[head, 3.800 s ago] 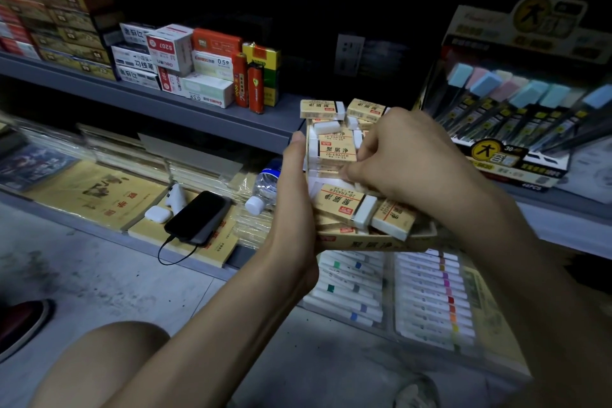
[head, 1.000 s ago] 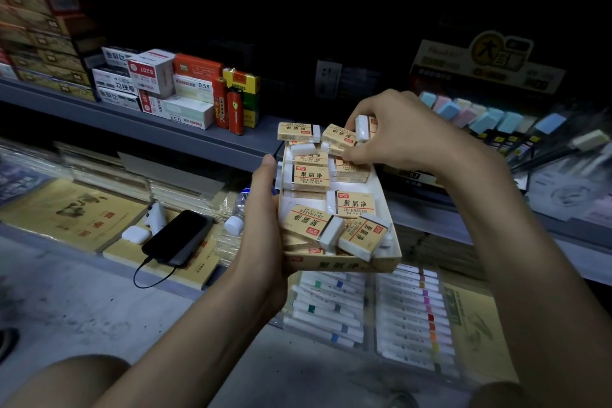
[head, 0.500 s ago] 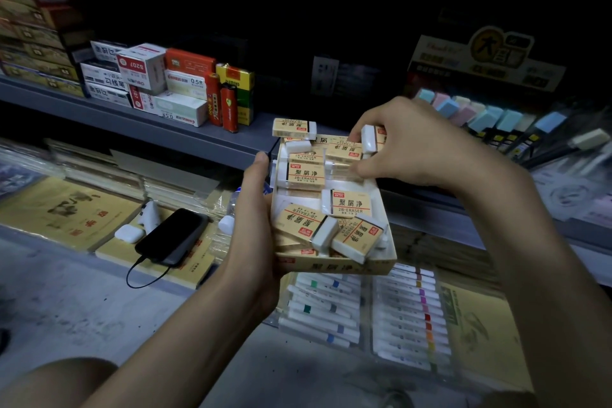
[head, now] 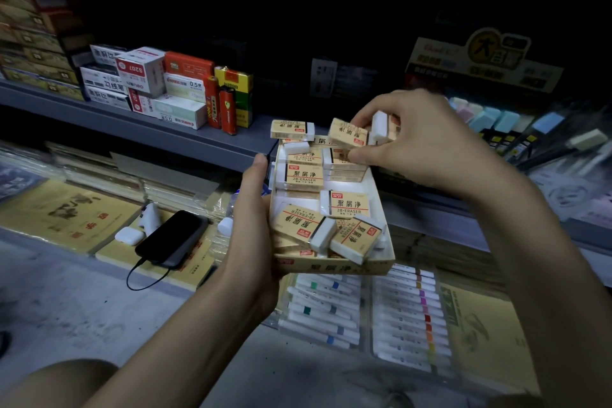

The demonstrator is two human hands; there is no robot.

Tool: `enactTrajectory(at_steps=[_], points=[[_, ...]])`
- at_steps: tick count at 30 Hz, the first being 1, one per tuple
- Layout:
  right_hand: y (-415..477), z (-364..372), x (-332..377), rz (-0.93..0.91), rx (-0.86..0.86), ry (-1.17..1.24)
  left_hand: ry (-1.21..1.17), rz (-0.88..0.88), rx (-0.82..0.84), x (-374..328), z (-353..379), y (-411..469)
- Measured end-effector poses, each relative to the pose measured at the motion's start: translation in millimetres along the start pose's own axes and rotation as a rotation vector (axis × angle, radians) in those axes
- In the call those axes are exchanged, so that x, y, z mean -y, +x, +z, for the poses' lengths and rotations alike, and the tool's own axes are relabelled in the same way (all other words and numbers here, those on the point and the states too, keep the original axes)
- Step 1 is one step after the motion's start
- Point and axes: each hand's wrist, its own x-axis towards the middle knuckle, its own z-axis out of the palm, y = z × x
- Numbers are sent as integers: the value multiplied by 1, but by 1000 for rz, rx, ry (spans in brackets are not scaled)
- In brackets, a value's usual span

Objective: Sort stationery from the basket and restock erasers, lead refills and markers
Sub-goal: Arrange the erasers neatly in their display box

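Dim shop shelving is filling my remote view, with a grey shelf [head: 185,139] carrying small boxes [head: 142,76] at upper left. In front of it, the left hand [head: 251,235] is gripping the left side of an open eraser box [head: 334,268], thumb lying along its rim. Loose erasers [head: 344,204] are lying jumbled inside. The right hand [head: 420,146] is reaching over the far end, pinching a wrapped eraser [head: 347,133] between thumb and fingers, a white eraser [head: 379,127] sitting against its fingers. Below the box, marker sets [head: 331,308] are lying in clear trays; a phone [head: 172,238] is resting lower left.
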Motion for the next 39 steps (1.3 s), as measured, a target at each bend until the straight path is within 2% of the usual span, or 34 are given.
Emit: enactTrajectory(at_steps=[6, 10, 13, 20, 26, 34, 37, 39], points=[[-11, -10, 7, 70, -16, 284, -15, -4, 9, 0, 0, 0], [-14, -6, 7, 143, 57, 497, -21, -1, 20, 0, 1, -2], [-17, 0, 6, 141, 106, 466, -20, 0, 22, 0, 1, -2], [-20, 12, 6, 136, -51, 236, -30, 8, 14, 0, 2, -2], [-22, 23, 13, 235, -23, 189, -15, 2, 9, 1, 0, -1], [-25, 23, 20, 272, -113, 232, -1, -7, 3, 1, 0, 0], [-24, 28, 18, 283, -168, 153, 4, -1, 4, 0, -1, 0], [-25, 31, 19, 298, -144, 99, 1, -6, 12, 1, 0, 0]])
